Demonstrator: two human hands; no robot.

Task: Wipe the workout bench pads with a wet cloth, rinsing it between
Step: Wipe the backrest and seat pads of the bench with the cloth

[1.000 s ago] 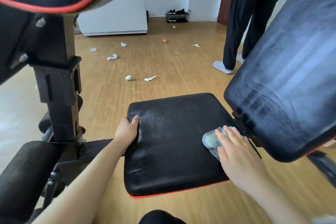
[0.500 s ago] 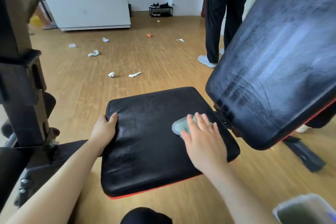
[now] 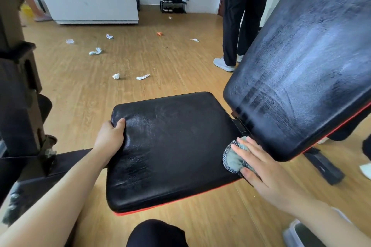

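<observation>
The black seat pad (image 3: pixel 172 146) with a red lower edge lies flat in the middle. My left hand (image 3: pixel 110 136) grips its left edge, thumb on top. My right hand (image 3: pixel 261 168) presses a grey-green cloth (image 3: pixel 233 159) with a mesh side onto the pad's right edge, fingers spread over it. The tilted black back pad (image 3: pixel 305 62) rises at the right, streaked with wet wipe marks, its lower end just above the cloth.
The bench's upright frame (image 3: pixel 18 86) stands at the left. A person in dark trousers (image 3: pixel 239 16) stands behind the back pad. Crumpled paper scraps (image 3: pixel 96 51) litter the wooden floor. A pale basin rim (image 3: pixel 293 232) shows at the bottom right. My dark-clad knee (image 3: pixel 156 234) is below the seat.
My right hand has slid the cloth from the seat's middle-right toward me, to the near right edge under the back pad. The left hand stays on the left edge.
</observation>
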